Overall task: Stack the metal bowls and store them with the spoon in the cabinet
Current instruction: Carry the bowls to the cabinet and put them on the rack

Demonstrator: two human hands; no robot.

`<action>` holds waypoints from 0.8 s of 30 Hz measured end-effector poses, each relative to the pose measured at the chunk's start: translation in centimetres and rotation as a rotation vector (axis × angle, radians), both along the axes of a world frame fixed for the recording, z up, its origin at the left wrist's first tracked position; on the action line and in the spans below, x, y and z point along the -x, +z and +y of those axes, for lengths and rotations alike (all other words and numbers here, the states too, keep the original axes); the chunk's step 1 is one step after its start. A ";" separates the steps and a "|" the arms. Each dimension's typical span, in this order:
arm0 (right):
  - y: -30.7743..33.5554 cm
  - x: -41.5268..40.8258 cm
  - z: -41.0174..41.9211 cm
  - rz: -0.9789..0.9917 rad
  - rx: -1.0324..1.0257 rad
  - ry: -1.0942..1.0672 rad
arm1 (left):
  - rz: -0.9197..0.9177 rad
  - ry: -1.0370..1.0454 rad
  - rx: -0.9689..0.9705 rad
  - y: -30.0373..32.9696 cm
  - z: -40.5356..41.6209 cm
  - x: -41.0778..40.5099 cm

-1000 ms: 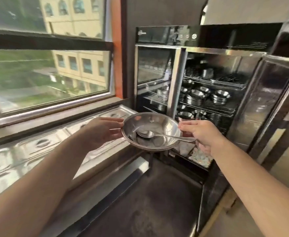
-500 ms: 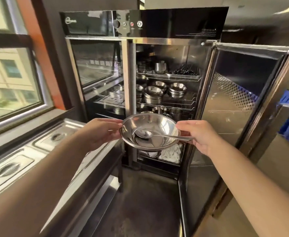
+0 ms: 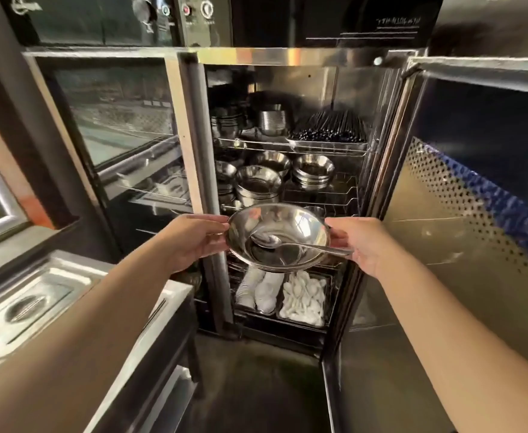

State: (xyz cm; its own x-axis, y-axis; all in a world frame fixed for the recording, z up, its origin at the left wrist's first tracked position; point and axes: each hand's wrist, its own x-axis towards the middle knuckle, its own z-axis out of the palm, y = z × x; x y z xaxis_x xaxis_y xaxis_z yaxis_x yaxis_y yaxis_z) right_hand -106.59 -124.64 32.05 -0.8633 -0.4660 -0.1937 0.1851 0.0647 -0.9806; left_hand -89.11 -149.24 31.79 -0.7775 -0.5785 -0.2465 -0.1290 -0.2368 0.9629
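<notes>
I hold a stack of shiny metal bowls (image 3: 300, 226) level in front of the open cabinet (image 3: 287, 56). A metal spoon (image 3: 267, 241) lies in the top bowl, its handle reaching over the right rim. My left hand (image 3: 191, 242) grips the left rim. My right hand (image 3: 362, 245) grips the right rim and presses on the spoon handle. The stack hangs at the height of the cabinet's lower middle shelf, just outside its opening.
Wire shelves hold more stacked metal bowls (image 3: 258, 182), cups (image 3: 272, 121) and a tray of dark chopsticks (image 3: 328, 129). White spoons and dishes (image 3: 303, 300) fill the bottom trays. The cabinet door (image 3: 462, 214) stands open at right. A steel counter with lids (image 3: 28, 307) is at left.
My view has swung from the window to the cabinet and come much closer. The bowls with the spoon stay in both hands and now sit right before the shelves.
</notes>
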 end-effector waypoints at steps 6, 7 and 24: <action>-1.3 8.6 -3.9 -0.023 -0.043 -0.070 | 0.000 -0.067 -0.022 -1.3 -4.7 10.8; -1.7 10.4 -4.5 -0.017 -0.056 -0.085 | -0.003 -0.088 -0.027 -1.7 -5.6 13.1; -3.6 30.5 -13.3 0.117 -0.437 -0.477 | -0.156 -0.542 0.056 -3.7 -14.3 41.6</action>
State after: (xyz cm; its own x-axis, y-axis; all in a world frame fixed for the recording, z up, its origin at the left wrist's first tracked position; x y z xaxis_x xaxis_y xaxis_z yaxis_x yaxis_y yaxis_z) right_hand -137.05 -137.90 28.41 -0.9825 0.0738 -0.1707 0.1860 0.3988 -0.8980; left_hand -130.69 -163.53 28.10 -0.9238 -0.1223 -0.3628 -0.3598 -0.0464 0.9319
